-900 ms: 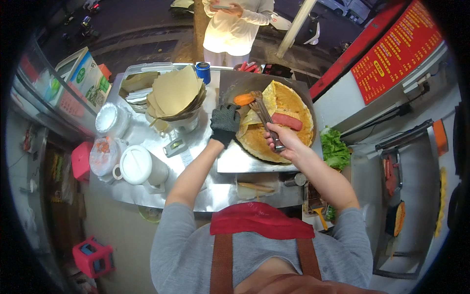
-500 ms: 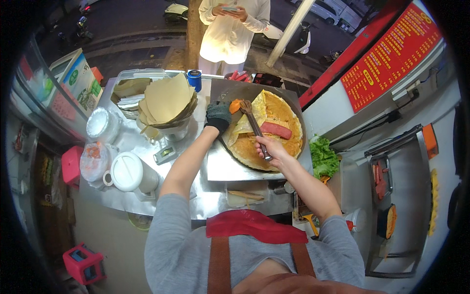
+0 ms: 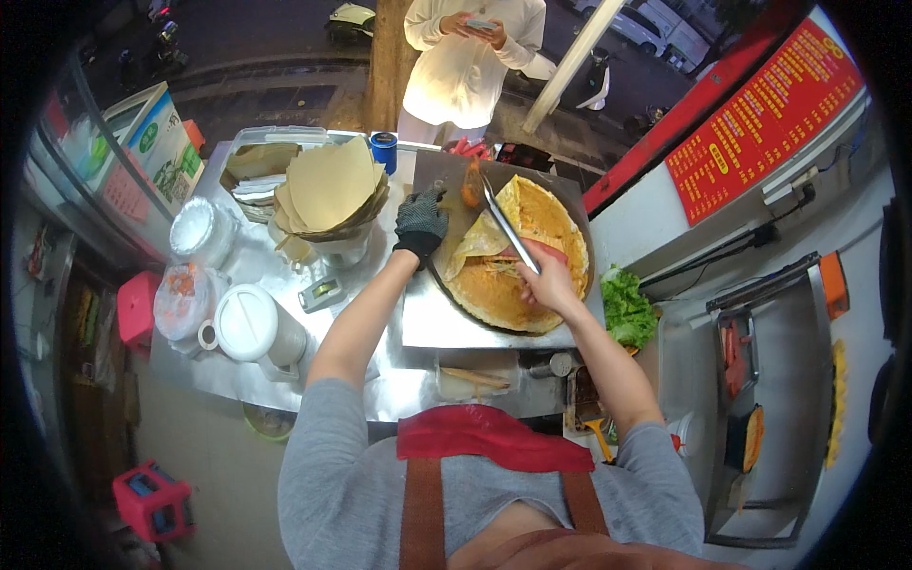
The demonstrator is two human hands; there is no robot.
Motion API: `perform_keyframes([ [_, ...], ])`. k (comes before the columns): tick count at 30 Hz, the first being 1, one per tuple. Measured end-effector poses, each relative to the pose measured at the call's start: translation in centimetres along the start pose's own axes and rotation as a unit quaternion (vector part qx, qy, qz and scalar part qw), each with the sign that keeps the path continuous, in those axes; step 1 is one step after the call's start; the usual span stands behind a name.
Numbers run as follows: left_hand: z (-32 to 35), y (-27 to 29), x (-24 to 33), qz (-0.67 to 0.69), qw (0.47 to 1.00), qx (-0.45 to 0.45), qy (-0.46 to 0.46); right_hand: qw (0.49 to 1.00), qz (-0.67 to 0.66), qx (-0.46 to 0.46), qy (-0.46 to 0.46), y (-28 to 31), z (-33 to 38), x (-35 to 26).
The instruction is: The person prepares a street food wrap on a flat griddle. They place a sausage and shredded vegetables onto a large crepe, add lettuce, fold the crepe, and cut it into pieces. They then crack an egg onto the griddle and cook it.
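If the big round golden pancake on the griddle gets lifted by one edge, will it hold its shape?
Probably not. The golden round pancake already folds over limply at its left edge, so it likely flops. It looks thin and might tear. The pink sausage on it could roll off.

Red menu sign (image 3: 765, 119) (yellow lettering) upper right — green-and-white cartons (image 3: 152, 138) far left.

You're standing at a street food stall: a round griddle (image 3: 560, 313) with a big crepe (image 3: 518, 256) set into a steel counter (image 3: 285, 370), a red menu board (image 3: 760, 123) on the side, paper wrappers (image 3: 332, 185) stacked, and a customer (image 3: 470, 57) waiting on the road.
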State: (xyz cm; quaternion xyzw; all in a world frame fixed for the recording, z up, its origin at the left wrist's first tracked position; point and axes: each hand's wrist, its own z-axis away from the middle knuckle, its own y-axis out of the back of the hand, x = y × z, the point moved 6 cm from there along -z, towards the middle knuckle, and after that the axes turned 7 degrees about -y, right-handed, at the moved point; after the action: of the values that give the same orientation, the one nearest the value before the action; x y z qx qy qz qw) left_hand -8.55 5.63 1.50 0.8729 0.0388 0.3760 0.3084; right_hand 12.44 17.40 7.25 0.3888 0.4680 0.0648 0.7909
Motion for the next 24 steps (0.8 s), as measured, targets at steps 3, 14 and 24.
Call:
perform_keyframes([
  [3,0.7,0.0,-0.6,-0.007,1.0,0.019,-0.005,0.903,0.36,0.153,0.176,1.5,-0.5,-1.0],
  [14,0.2,-1.2,-2.3,-0.118,0.992,0.002,-0.044,0.995,0.0,-0.064,-0.081,2.9,0.9,-0.8],
  [24,-1.9,-2.9,-2.2,-0.207,0.975,-0.049,-0.061,0.918,-0.294,-0.173,-0.202,0.0,-1.8,4.2],
])
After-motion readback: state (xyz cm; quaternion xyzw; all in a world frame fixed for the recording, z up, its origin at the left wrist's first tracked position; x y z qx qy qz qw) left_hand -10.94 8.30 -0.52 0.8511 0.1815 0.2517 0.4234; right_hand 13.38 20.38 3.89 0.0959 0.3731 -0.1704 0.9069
